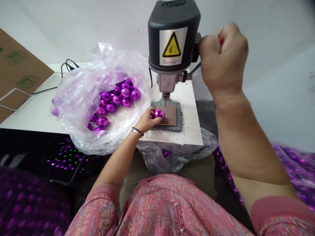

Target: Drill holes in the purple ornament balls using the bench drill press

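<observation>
Between the thumb and fingers of my left hand (147,120) is a shiny purple faceted ball (159,114), like a mirror ball. It is held over the brown board (169,115) on the base of a small drill press (174,36), below and a little left of the chuck (166,95). Raised at the machine's right side, my right hand (224,60) is wrapped round the feed lever, whose red end shows between the fingers. To the left, an open clear plastic bag (73,108) holds several more purple balls (125,92).
A cardboard box (22,72) stands at the left of the white table (192,131). A clear bag (157,160) with a purple ball hangs at the front edge over my lap. Bags of purple balls (295,164) lie at lower right and lower left. Black cables (70,67) run behind.
</observation>
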The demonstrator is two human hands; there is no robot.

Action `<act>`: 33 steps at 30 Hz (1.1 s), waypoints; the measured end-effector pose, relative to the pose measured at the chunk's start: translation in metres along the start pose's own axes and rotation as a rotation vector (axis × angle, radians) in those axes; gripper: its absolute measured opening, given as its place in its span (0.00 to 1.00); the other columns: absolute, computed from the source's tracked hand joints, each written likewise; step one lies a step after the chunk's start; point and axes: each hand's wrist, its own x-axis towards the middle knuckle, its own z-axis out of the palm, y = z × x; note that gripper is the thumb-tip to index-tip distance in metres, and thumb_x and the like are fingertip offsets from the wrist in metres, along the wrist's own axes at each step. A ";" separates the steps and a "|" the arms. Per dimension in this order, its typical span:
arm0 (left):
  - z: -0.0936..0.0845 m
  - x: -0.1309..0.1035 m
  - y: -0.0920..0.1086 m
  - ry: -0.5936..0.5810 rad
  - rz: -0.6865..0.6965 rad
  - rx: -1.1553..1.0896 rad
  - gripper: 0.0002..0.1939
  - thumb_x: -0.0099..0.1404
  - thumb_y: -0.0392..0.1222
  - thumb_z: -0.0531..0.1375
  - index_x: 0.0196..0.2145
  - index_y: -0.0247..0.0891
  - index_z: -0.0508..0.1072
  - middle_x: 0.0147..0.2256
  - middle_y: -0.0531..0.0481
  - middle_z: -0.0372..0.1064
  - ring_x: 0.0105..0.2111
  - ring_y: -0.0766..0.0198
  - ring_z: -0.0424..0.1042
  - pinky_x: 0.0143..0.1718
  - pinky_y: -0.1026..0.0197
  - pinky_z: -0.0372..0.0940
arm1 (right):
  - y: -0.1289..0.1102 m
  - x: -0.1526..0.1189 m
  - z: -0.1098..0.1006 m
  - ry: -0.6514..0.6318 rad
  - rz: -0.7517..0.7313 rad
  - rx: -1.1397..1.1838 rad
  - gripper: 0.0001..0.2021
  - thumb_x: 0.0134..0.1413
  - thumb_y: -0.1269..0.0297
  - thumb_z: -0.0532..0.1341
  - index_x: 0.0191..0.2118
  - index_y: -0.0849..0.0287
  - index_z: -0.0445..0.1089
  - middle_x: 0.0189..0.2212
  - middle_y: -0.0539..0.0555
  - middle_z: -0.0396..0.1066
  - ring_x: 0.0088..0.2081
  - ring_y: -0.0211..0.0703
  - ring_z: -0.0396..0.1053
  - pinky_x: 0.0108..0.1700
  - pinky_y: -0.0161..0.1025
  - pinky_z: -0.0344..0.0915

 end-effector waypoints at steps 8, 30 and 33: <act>0.002 0.011 0.024 0.020 -0.021 0.215 0.28 0.56 0.45 0.67 0.53 0.36 0.70 0.41 0.48 0.75 0.39 0.62 0.73 0.43 0.61 0.67 | -0.007 0.021 0.001 -0.050 0.040 0.032 0.20 0.64 0.69 0.53 0.22 0.62 0.45 0.21 0.45 0.39 0.28 0.28 0.38 0.35 0.36 0.39; -0.001 0.027 0.021 -0.042 0.017 0.115 0.20 0.57 0.51 0.64 0.44 0.37 0.79 0.35 0.53 0.77 0.37 0.63 0.72 0.41 0.64 0.66 | -0.004 0.040 0.010 -0.082 0.023 -0.077 0.20 0.65 0.67 0.51 0.22 0.63 0.43 0.23 0.46 0.39 0.30 0.26 0.36 0.38 0.37 0.37; -0.002 0.027 0.020 -0.045 0.024 0.112 0.21 0.56 0.50 0.65 0.44 0.37 0.79 0.36 0.53 0.77 0.38 0.63 0.72 0.42 0.64 0.66 | -0.003 0.039 0.012 -0.070 0.025 -0.062 0.20 0.66 0.67 0.51 0.23 0.62 0.44 0.23 0.45 0.40 0.30 0.26 0.37 0.38 0.36 0.39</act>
